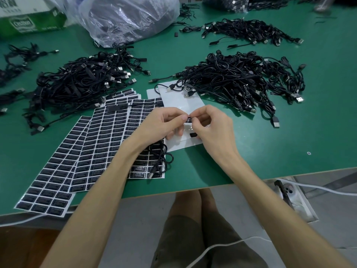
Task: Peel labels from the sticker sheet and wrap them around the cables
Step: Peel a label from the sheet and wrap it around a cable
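Note:
My left hand (pixel 164 123) and my right hand (pixel 210 124) meet above the table, both pinching a small black label (pixel 189 119) between their fingertips. A black cable (pixel 161 155) hangs from under my left hand and coils over the sticker sheets, its USB plug near the sheet's lower edge. Sheets of black labels (pixel 100 144) lie fanned out on the left. Under my hands lies a white, nearly stripped backing sheet (pixel 177 105) with one black label (pixel 193 134) left on it.
Piles of black USB cables lie left (pixel 81 84), right (pixel 241 82) and far right (pixel 249 29) on the green table (pixel 270 151). A clear plastic bag (pixel 127 16) and a green carton (pixel 29 18) stand at the back. A phone (pixel 289 192) lies below the table edge.

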### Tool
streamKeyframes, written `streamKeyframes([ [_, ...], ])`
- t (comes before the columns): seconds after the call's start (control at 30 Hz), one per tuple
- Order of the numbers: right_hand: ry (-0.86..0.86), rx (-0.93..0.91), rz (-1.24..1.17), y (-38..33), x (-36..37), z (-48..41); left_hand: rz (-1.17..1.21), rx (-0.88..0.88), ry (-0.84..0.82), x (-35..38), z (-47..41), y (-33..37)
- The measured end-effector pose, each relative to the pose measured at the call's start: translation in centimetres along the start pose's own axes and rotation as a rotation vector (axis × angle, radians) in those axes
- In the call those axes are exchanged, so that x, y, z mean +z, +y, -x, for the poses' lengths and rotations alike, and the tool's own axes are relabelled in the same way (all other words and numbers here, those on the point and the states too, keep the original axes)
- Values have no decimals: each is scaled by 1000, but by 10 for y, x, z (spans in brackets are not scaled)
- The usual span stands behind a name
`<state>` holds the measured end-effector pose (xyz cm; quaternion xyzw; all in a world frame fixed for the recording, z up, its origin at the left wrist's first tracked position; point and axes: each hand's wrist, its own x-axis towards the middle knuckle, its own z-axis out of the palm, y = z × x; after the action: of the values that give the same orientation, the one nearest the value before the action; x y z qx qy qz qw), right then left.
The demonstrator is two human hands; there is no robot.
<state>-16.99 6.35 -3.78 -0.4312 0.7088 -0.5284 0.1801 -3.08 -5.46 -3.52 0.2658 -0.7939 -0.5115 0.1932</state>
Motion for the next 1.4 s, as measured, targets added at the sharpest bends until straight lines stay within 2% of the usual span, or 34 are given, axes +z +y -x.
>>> streamKeyframes([
  [0.3,9,-68,34,0,2,2,-22,13,4,1,0,1],
  [1.13,-21,-86,220,-3,8,5,-82,26,77,7,-2,-3],
  [1.4,-2,-124,214,-6,9,8,-126,20,92,9,-4,-1],
])
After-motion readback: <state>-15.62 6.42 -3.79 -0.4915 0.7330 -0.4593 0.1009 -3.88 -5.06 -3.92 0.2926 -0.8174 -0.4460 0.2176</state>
